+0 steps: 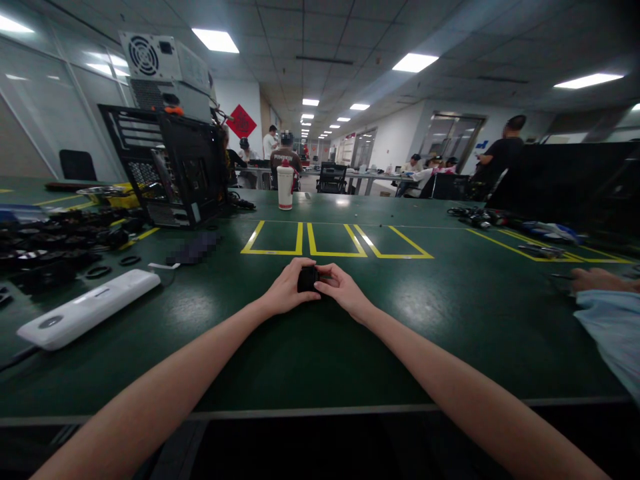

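Both my hands meet over the green table, just in front of the yellow tape outlines. Between them is a small black boxy part, whose exact kind I cannot make out. My left hand wraps round its left side, with the thumb below and the fingers over the top. From the right, my right hand pinches the part's edge between thumb and fingers. Much of the part is covered by the fingers. Whether it rests on the table or is held just above it, I cannot tell.
Yellow tape outlines mark the green table. At left lie a white power strip and many black parts; behind stands an open computer case. A white cup is at the back. A co-worker's sleeve reaches in at right.
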### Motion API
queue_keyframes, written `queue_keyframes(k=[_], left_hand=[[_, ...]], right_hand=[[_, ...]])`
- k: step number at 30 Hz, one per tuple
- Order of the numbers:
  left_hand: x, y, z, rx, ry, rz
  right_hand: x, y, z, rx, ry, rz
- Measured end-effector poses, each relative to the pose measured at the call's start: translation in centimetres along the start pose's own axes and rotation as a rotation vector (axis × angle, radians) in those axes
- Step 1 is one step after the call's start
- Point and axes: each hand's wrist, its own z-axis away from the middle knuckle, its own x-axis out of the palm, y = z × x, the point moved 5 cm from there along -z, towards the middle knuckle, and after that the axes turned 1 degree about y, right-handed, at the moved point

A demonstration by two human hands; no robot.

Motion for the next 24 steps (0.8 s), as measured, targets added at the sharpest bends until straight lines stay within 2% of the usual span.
queue_keyframes(k=[9,14,19,24], left_hand=[[0.12,-0.31,-0.05,-0.001,0.010,-0.022],[0.14,-0.34,0.01,0.002,-0.003,-0.030],[0.03,-0.25,0.07,0.006,-0.004,-0.034],[0.09,-0.35,0.07,-0.005,-0.005,-0.023]], right_hand=[[-0.46,0.27,-0.69,-0.041,0.112,0.110],[-0.47,0.82,-0.70,0.036,0.062,0.108],[0.02,0.37,-0.12,-0.019,-0.012,0.006],[-0.13,0.07,-0.23,-0.061,0.047,0.076]])
